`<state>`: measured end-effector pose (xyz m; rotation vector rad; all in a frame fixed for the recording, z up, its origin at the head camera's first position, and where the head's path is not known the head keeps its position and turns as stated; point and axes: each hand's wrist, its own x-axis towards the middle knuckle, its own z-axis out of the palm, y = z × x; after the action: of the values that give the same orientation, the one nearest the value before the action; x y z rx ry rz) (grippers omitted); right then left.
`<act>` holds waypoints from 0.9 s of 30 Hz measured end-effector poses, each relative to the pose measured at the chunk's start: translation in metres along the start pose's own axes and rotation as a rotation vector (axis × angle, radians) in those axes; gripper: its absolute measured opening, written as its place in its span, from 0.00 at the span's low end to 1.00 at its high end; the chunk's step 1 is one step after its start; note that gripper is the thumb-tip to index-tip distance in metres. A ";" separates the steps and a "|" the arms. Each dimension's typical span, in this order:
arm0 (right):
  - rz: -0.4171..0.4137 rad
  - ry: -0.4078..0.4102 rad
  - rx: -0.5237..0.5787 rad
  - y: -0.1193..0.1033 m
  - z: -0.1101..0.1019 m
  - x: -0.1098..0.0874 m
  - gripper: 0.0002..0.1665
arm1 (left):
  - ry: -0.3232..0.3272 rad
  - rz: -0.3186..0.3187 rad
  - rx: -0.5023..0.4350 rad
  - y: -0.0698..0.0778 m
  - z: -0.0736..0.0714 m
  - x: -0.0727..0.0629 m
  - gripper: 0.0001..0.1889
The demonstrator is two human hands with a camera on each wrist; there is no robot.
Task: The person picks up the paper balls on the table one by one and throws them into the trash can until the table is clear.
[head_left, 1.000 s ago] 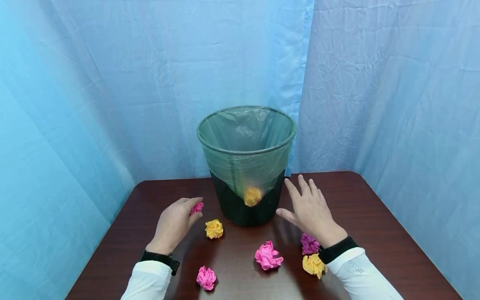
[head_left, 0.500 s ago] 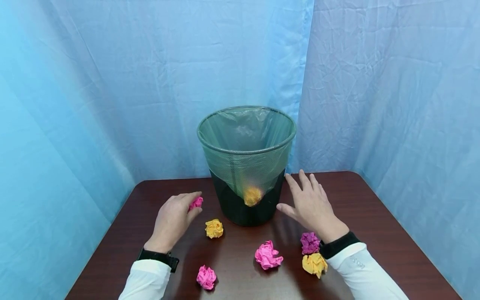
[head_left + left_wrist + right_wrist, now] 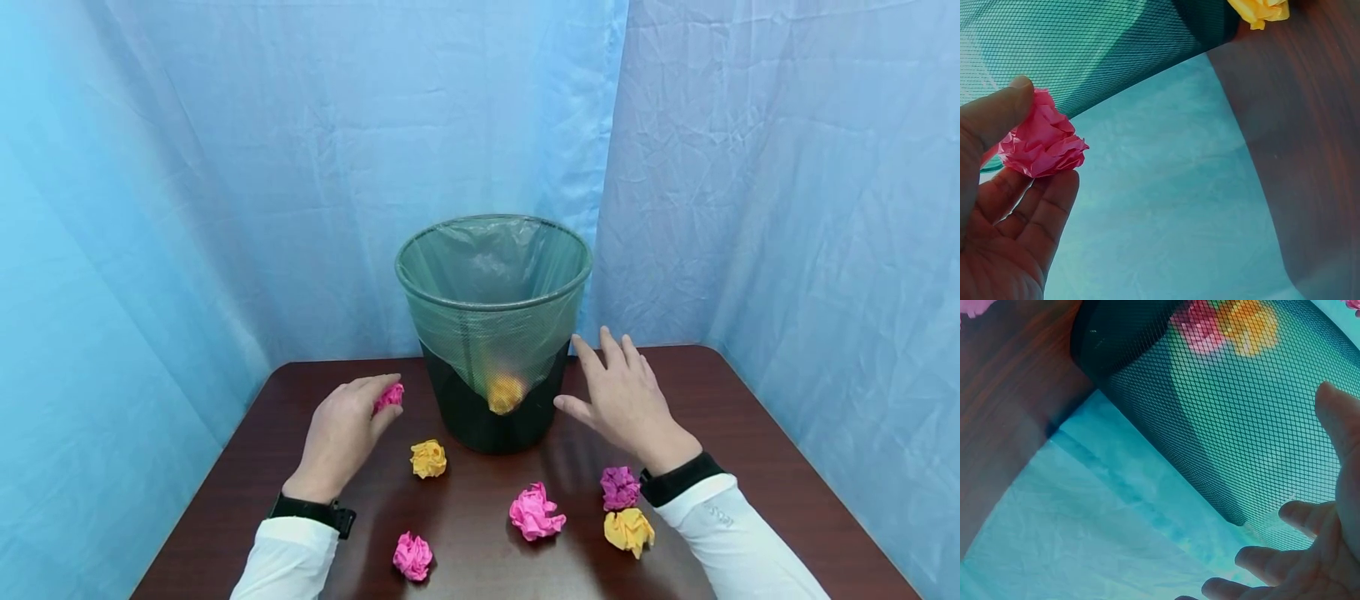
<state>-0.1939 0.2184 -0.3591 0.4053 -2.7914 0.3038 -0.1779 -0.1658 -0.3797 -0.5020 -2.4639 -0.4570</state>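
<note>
My left hand (image 3: 341, 437) pinches a crumpled pink paper ball (image 3: 1044, 140) between thumb and fingers, left of the mesh wastebasket (image 3: 487, 306). A thin translucent bag lines the basket. My right hand (image 3: 628, 408) has its fingers spread and holds nothing; it is to the right of the basket, thumb toward its wall. Through the mesh in the right wrist view, a yellow paper ball (image 3: 1247, 326) and a reddish-pink one (image 3: 1198, 328) show inside the basket. In the head view only the yellow one shows clearly.
On the dark wooden table (image 3: 225, 500) lie a yellow ball (image 3: 428, 459), two pink balls, one front left (image 3: 412, 556) and one nearer the middle (image 3: 537, 511), plus a purple ball (image 3: 620, 487) touching another yellow ball (image 3: 629, 532). Blue curtains (image 3: 337, 167) hang around.
My left hand has risen slightly with the pink paper ball pinched in it. My right hand has moved a little up and away beside the basket. The balls on the table stay put.
</note>
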 end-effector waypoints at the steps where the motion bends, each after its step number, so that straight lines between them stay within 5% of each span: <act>1: 0.000 0.000 -0.001 0.000 -0.001 0.000 0.55 | 0.006 0.004 0.001 0.000 -0.001 0.001 0.29; 27: -0.022 -0.007 -0.027 -0.002 -0.023 0.011 0.56 | 0.144 0.067 -0.024 0.009 -0.029 0.019 0.29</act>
<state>-0.1969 0.2199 -0.3335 0.4319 -2.7925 0.2605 -0.1753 -0.1654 -0.3442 -0.5403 -2.2992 -0.4794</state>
